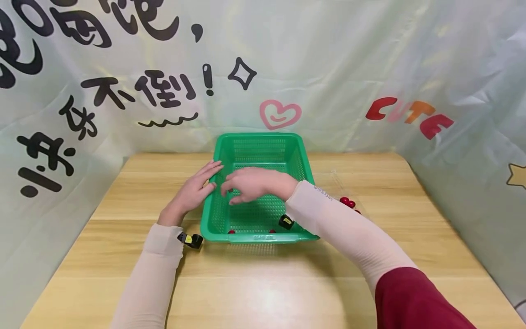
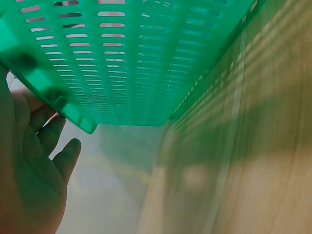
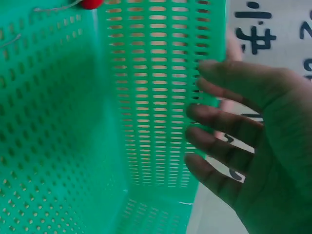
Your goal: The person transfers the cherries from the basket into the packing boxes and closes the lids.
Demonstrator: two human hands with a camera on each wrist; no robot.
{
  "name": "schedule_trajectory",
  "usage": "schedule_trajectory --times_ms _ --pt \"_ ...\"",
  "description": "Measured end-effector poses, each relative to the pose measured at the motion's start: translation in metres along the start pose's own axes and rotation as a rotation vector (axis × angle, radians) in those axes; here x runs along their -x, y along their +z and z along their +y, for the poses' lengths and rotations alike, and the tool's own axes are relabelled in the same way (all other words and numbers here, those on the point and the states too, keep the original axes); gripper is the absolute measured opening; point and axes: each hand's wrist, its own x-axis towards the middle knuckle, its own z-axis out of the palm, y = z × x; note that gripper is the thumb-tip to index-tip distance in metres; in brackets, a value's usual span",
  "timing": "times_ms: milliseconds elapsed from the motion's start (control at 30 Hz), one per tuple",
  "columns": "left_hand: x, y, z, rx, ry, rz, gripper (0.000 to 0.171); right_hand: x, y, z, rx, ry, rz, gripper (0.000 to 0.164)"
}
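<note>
A green plastic basket (image 1: 263, 237) with slotted walls stands on the table. My left hand (image 1: 193, 189) rests on its left rim, fingers extended. From below, the left wrist view shows that hand (image 2: 36, 146) at the rim, thumb apart. Over the basket's left part reaches my right hand (image 1: 255, 183), palm down. In the right wrist view its loosely bent fingers (image 3: 209, 141) are spread near the wall, with nothing between them. Inside the basket lie small red cherries (image 1: 232, 231), one of which (image 3: 91, 3) shows a thin stem. A dark red spot (image 1: 231, 190) appears beside the right fingers.
Right of the basket, several more cherries (image 1: 347, 201) lie by a clear plastic container (image 1: 337, 178), partly behind my right forearm. The wooden table (image 1: 271, 292) meets a printed cloth backdrop (image 1: 328, 68) at the back and sides.
</note>
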Motion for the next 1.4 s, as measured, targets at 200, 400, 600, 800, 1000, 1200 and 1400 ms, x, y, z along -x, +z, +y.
schedule_trajectory --times_ms 200,400,600,800,1000,1200,1400 --pt "-0.001 -0.001 0.000 0.014 -0.010 0.020 0.051 -0.012 0.016 -0.012 0.020 -0.051 -0.181 0.039" --pt "-0.001 0.001 0.001 0.010 -0.002 0.011 0.050 -0.020 0.030 -0.019 -0.004 -0.059 -0.289 0.040" --pt "0.000 0.002 0.004 0.021 -0.010 0.003 0.051 -0.025 0.041 -0.020 -0.114 -0.069 -0.370 0.038" --pt "0.001 0.001 0.001 0.004 -0.011 0.013 0.051 -0.029 0.045 -0.023 -0.122 -0.080 -0.418 0.037" --pt "-0.002 0.001 0.001 -0.007 0.005 0.016 0.051 -0.027 0.043 -0.022 -0.106 -0.066 -0.442 0.016" --pt "-0.003 0.002 0.002 0.001 -0.001 0.011 0.051 -0.015 0.032 -0.017 -0.087 -0.020 -0.381 0.013" --pt "-0.002 0.002 0.003 0.007 -0.015 0.011 0.051 0.003 0.014 -0.012 -0.100 0.026 -0.232 0.016"
